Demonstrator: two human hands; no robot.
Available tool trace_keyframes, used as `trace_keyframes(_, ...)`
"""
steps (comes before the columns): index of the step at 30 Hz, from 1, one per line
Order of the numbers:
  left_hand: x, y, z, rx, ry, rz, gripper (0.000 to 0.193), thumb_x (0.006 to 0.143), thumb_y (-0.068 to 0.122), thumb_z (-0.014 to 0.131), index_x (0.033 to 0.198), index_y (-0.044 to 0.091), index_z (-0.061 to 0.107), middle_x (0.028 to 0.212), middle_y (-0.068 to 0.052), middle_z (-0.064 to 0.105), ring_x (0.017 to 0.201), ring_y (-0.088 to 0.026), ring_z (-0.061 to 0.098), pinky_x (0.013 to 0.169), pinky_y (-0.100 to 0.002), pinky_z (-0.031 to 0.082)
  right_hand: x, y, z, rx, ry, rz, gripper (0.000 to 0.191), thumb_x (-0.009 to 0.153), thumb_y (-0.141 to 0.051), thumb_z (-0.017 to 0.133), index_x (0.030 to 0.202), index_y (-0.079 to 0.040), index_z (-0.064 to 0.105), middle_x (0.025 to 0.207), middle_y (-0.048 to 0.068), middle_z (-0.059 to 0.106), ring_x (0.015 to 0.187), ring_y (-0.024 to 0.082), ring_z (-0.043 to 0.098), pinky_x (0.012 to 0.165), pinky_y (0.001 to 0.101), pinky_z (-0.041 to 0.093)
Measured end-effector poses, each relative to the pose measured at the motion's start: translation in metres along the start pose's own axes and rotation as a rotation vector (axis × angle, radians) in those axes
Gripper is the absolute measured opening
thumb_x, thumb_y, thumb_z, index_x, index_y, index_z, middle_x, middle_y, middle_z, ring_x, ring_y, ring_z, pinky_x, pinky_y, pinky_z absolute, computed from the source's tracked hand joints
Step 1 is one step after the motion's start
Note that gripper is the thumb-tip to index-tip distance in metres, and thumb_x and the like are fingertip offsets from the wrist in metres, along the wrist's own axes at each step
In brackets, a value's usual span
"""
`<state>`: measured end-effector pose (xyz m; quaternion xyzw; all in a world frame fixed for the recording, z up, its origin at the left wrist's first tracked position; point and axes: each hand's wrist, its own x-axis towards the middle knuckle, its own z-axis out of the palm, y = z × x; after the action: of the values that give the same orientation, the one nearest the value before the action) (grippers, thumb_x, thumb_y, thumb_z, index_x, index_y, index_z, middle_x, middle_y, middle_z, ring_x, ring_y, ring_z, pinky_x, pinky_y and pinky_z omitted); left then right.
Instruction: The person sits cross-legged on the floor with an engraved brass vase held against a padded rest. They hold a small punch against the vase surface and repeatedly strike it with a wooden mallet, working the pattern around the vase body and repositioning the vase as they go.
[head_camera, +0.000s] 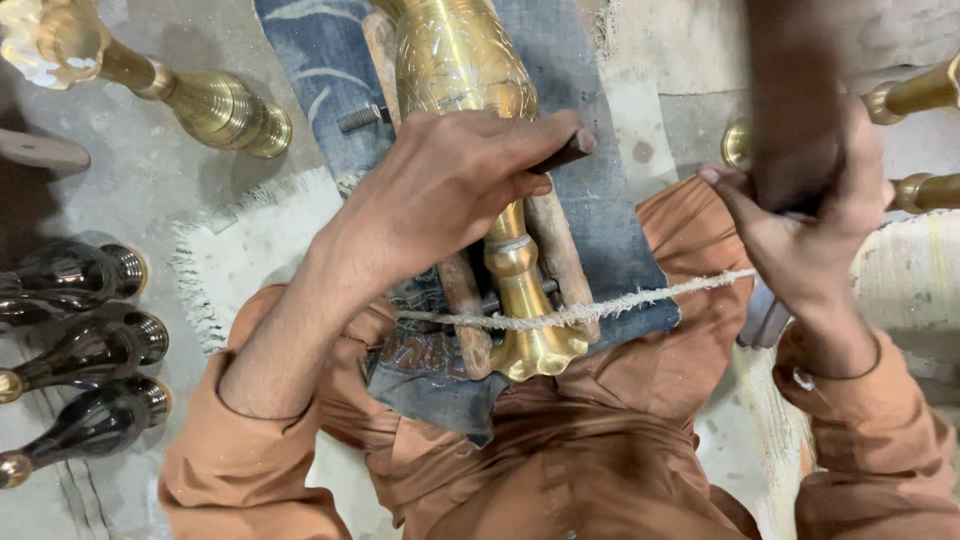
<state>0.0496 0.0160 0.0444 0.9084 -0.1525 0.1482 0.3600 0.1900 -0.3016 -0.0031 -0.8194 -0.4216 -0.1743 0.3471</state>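
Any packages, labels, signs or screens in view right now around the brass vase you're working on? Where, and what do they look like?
None in view: no package, label, sign or screen.
Only the engraved brass vase under the left hand, a rope across its base, and dark vases on the floor at the left.

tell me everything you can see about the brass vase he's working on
The brass vase is shiny gold with fine engraved patterns on its bulbous body, narrowing to a ringed stem and a flared end near the person's lap. It lies lengthwise on blue denim cloth between wooden supports. A frayed rope crosses its flared end. The left hand, holding a dark tool, rests on it.
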Motion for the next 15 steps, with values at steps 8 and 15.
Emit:
trace_keyframes(8,0.021,-0.002,-0.006,0.028,-0.229,0.065,0.025,0.09,0.007,0.077,0.115,0.007,0.07,0.086,-0.014,0.074,0.077,-0.037,0.07,0.062,-0.048,0.052,-0.063,0.003,0.029,0.05,-0.03,0.169,0.065,0.09,-0.005,0.094,0.137,-0.001,0.049,0.089,0.014,0.064,0.077,0.024,0.066,0.073,0.0323,0.054)
trace_keyframes(15,0.011,-0.006,0.002,-0.03,-0.235,0.067,0.039,0.09,-0.001,0.072,0.129,0.005,0.068,0.089,-0.009,0.074,0.069,-0.022,0.071,0.053,-0.036,0.054,-0.06,0.002,0.027,0.172,0.036,0.166,0.053,0.101,0.002,0.082,0.141,-0.006,0.048,0.098,0.014,0.064,0.083,0.02,0.063,0.077,0.0291,0.052)
